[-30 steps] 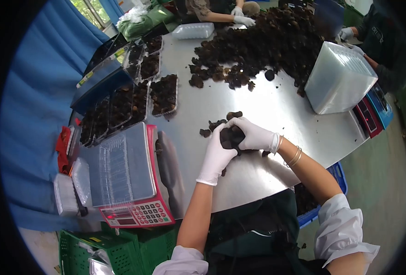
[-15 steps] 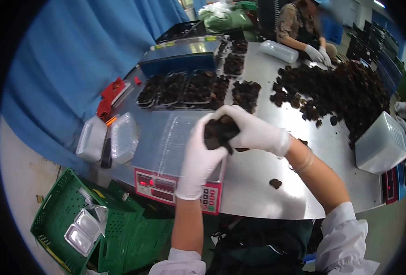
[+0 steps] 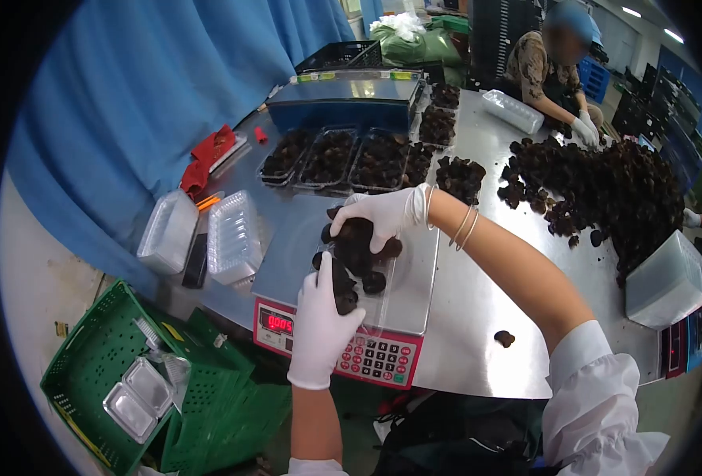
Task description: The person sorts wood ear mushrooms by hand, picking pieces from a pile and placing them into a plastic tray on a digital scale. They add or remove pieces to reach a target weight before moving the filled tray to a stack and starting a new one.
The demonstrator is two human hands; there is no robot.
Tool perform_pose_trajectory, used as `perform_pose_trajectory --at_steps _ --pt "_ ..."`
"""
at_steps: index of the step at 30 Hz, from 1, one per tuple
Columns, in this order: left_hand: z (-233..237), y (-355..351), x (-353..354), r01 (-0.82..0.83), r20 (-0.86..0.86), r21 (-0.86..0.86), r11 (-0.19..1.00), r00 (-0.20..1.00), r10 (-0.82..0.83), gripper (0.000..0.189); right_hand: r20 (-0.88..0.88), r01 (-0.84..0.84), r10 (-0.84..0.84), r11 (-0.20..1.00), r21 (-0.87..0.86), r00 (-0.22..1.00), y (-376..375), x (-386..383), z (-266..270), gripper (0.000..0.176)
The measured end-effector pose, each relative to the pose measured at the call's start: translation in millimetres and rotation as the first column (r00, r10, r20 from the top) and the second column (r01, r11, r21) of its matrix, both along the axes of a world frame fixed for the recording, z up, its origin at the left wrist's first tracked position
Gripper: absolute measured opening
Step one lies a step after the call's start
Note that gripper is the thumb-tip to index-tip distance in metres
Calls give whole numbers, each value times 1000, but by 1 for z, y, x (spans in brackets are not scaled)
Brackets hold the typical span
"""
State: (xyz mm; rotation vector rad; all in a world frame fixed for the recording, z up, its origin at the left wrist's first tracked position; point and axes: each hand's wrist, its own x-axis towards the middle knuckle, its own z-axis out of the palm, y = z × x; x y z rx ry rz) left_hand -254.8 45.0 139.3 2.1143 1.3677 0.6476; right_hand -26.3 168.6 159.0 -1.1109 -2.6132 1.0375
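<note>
A clear plastic tray rests on the platform of a red-framed digital scale in front of me. Dark brown mushroom-like pieces lie in it, heaped unevenly. My left hand, in a white glove, curls its fingers around pieces at the near left side. From the far right, my gloved right hand cups the upper part of the heap, thumb and fingers on either side. The gloves partly hide the tray. Red digits are lit on the scale's display.
Filled trays stand beyond the scale. A large dark heap covers the right side, near a co-worker's gloved hands. Stacked empty trays sit at left and more at right. A green crate is below left.
My hands have lowered from above the scale with the dark pieces, which now lie in the tray. My hands have moved apart. The view has shifted slightly.
</note>
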Motion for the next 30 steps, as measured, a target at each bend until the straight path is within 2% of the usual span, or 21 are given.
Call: perform_pose_trajectory --at_steps 1,4,6,7,8,10,11,12,14,15,16,18,20,22,23,24,25,26,27,28,30 --pt "-5 -3 -3 10 -58 69 998 998 -6 97 6 16 -16 1000 12 1000 0 5 3 81" --pt "10 -17 -5 -28 -114 113 993 993 41 99 40 95 -95 996 1 995 -13 16 20 84" --pt "16 -24 -6 -36 -79 68 997 996 41 97 -29 161 -164 983 -89 986 -21 25 28 82" --pt "15 -26 -8 -66 -52 109 992 996 72 95 -21 232 -231 971 63 973 -25 30 25 75" --pt "14 -28 -9 -95 -25 147 985 995 99 93 -72 335 -327 929 158 942 -26 34 18 59" --pt "9 -30 -5 -110 -55 178 978 991 122 85 -252 524 -472 827 206 845 -35 35 7 47" --pt "3 -28 -3 -135 -24 231 964 989 144 80 -369 579 -472 769 272 800 -38 38 -7 33" --pt "-2 -27 -2 -158 8 279 947 987 163 75 -373 596 -490 759 262 788 -53 39 -10 33" --pt "-9 -29 0 -128 1 292 948 991 133 69 -256 747 -702 615 253 665 -91 37 -9 32" --pt "-13 -29 1 -115 26 305 945 993 112 68 -263 719 -670 644 261 695 -101 39 -28 38" --pt "-17 -30 3 -103 47 318 942 995 93 67 -308 702 -642 696 152 702 -110 34 -41 38" --pt "-20 -33 12 -96 53 308 946 995 84 65 -279 634 -573 645 427 771 -123 28 -57 38" --pt "-21 -36 17 -57 -50 431 901 995 87 63 -346 661 -564 621 421 750 -122 28 -63 31" --pt "-18 -37 11 -103 152 371 923 987 49 54 -570 743 -541 638 200 618 -123 28 -54 17" --pt "-14 -38 8 -152 137 419 895 985 103 51 -597 805 -559 517 291 575 -126 25 -43 12" --pt "-12 -40 6 -192 124 464 865 981 151 48 -675 803 -517 563 194 526 -123 21 -38 18" --pt "-13 -43 10 -216 234 486 847 966 112 45 -739 769 -498 638 42 453 -123 12 -30 24" --pt "-12 -49 21 -231 323 538 811 945 54 41 -755 676 -480 734 -66 446 -124 4 -20 29" --pt "-14 -59 33 -200 373 549 812 927 -24 41 -735 641 -417 767 33 535 -116 0 -28 35" --pt "-18 -71 45 -174 426 557 812 900 -99 42 -644 696 -446 692 192 621 -114 -2 -31 39" --pt "-30 -89 61 -6 332 641 768 904 -270 38 -707 735 -446 660 154 549 -121 10 -38 39"
